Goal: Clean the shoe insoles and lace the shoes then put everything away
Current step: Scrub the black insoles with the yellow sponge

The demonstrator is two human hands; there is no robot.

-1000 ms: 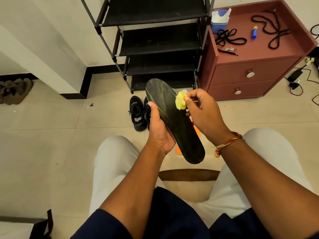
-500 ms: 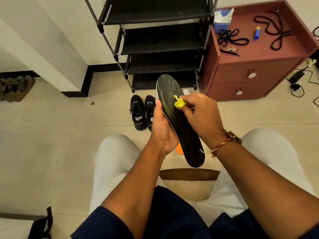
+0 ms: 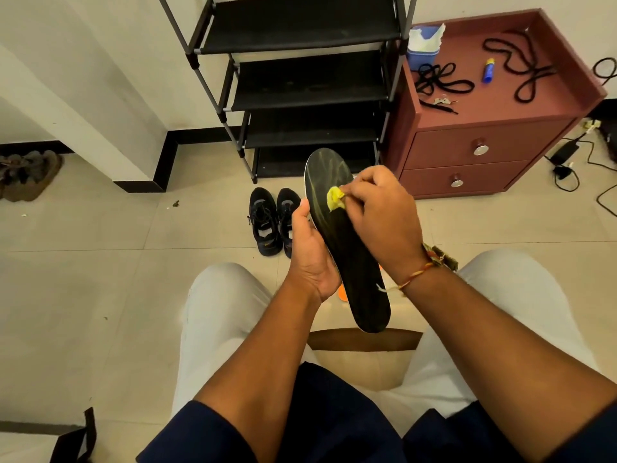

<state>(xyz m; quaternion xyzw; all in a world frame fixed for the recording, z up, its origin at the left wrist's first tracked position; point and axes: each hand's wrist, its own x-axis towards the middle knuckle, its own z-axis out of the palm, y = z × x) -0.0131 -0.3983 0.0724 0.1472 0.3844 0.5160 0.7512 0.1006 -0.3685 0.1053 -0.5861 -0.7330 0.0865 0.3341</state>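
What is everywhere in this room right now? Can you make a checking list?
Surface: pale tiled floor with a few small crumbs.
Job's things: black insole held up; yellow cloth pressed on it; pair of black shoes on the floor; black laces on the red cabinet.
Clutter: blue tub, small blue tube, orange thing mostly hidden under the insole.
Hands: left hand grips the insole's edge; right hand pinches the cloth.
Cables: charger and black wires on the floor beside the cabinet.
Surroundings: empty black shoe rack, brown shoes far left.
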